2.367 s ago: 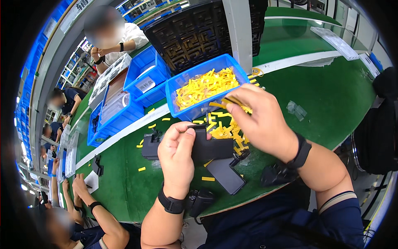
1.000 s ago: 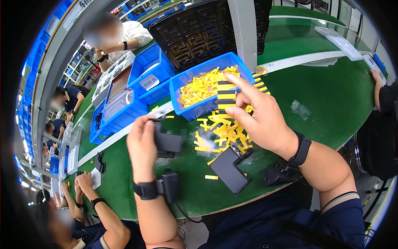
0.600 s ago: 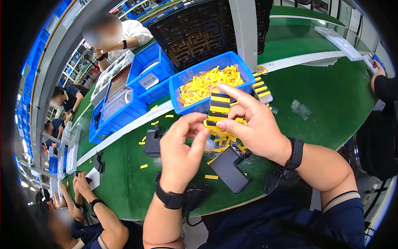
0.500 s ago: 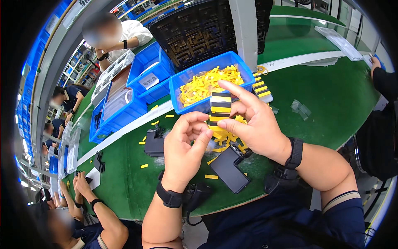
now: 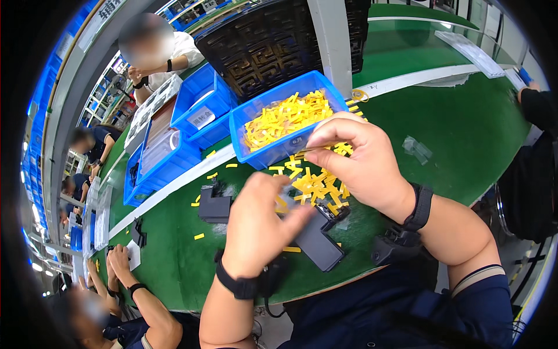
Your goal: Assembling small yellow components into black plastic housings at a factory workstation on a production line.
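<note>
My right hand (image 5: 369, 160) is closed in a pinch, thumb against fingers, over the near right edge of the blue bin. It grips a black-and-yellow striped sticker sheet (image 5: 300, 155), now nearly edge-on and mostly hidden. My left hand (image 5: 256, 218) is blurred by motion, but its thumb stands away from the fingers and nothing clear shows in its grasp. Between and beyond my hands lies a loose pile of yellow strips (image 5: 317, 185) on the green table. Below the pile rests a black L-shaped case (image 5: 319, 241), partly behind my left thumb.
The blue bin (image 5: 279, 152) holds many yellow strips (image 5: 290, 113). Another black case (image 5: 214, 210) lies left of my left hand. More blue bins (image 5: 203, 119) stand at the far left. Clear plastic scraps (image 5: 417, 149) lie to the right. Several other people sit around the table.
My left hand has swung lower, away from the striped sheet, and its fingers have spread. The sheet in my right hand has tipped from facing me to nearly edge-on.
</note>
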Demonstrator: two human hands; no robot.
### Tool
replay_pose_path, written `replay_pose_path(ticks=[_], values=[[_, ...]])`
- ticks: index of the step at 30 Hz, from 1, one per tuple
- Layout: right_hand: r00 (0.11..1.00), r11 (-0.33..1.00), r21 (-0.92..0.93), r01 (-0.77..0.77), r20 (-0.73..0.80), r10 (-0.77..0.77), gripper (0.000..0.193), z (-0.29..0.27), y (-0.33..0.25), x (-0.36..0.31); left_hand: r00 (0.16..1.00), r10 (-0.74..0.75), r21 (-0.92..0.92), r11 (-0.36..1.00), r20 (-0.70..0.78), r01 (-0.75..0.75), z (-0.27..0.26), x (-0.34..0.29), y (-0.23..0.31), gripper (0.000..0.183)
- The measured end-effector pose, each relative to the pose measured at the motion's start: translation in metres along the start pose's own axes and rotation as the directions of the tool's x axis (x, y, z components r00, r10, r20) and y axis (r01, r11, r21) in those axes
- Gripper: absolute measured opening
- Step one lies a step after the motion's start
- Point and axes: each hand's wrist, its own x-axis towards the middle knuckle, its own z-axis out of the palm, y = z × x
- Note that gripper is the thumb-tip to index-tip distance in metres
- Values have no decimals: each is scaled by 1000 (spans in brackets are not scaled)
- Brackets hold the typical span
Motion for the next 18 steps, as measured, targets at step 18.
replay_pose_path(ticks=[18], values=[[995,996,49,-76,69,73,12,5,-18,-10,951,-256,-891,371,173,262,9,-8,14,20]])
